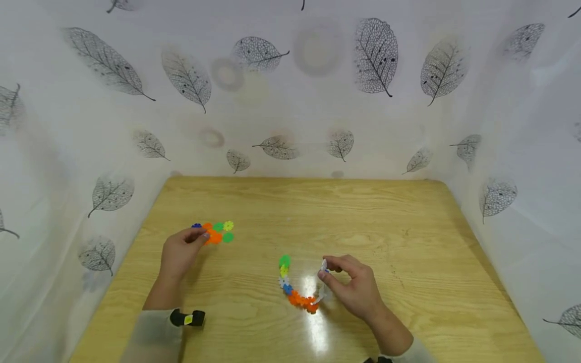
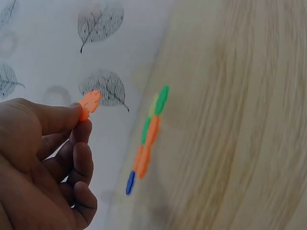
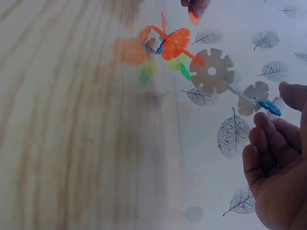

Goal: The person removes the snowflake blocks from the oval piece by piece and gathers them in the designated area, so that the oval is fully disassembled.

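My left hand is at the left of the table, above a group of loose slotted discs. Between its thumb and index finger it pinches an orange slotted disc. My right hand pinches the end of a curved chain of interlocked slotted discs. From the far end, the chain runs green, yellow, white, blue and orange, then white and blue near my fingers. In the right wrist view, a large white disc and a small blue disc show near the fingertips, which partly hide a pale end disc.
Beside my left hand lie a dark blue disc, orange discs, green discs and a yellow disc. The wooden table meets a leaf-patterned cloth at its back and sides. Black bands circle both wrists.
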`<state>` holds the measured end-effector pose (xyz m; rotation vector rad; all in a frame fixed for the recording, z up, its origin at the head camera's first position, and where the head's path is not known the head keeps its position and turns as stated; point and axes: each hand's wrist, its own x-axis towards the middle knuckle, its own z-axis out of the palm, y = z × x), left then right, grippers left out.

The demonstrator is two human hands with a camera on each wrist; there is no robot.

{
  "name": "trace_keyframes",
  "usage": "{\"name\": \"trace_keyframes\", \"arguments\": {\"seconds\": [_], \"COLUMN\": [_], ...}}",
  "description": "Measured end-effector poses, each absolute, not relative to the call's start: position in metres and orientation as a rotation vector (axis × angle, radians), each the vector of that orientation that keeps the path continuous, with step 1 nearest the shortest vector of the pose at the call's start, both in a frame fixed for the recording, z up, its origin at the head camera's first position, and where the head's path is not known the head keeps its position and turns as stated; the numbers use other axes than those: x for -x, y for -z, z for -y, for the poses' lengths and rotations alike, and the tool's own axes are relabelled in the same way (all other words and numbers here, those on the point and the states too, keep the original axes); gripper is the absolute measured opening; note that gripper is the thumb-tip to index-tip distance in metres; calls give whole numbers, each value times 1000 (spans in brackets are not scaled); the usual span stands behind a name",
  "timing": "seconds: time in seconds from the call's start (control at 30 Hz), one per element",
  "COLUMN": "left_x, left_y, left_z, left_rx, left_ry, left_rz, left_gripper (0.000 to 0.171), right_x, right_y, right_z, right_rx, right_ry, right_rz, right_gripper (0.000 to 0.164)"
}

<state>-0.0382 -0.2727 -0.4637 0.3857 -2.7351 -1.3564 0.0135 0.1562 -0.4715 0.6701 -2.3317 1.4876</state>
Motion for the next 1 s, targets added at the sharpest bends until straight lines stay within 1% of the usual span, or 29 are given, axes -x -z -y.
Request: {"name": "trace_keyframes", "arguments": {"seconds": [0.2, 0.33, 0.57, 1.0], "left_x": [38, 38, 41, 48], "left_y": [472, 480, 490, 495], "left_z": [289, 299, 311, 319], "left_rx": [-623, -717, -723, -703], "left_ry": [1316, 1297, 1180, 1050], "left_rz": [2745, 2739, 2785, 2884], "left_gripper": [39, 39, 38, 41], "right_x": [-14, -12, -14, -17], "right_y": [475, 478, 471, 468], "right_z": [-155, -156, -156, -157], "right_rx": [-664, -656, -650, -613], "right_ry": [-1478, -1484, -1481, -1499], "right_rz": [2325, 2327, 2344, 2438], "right_gripper": [34, 35, 32, 27]}}
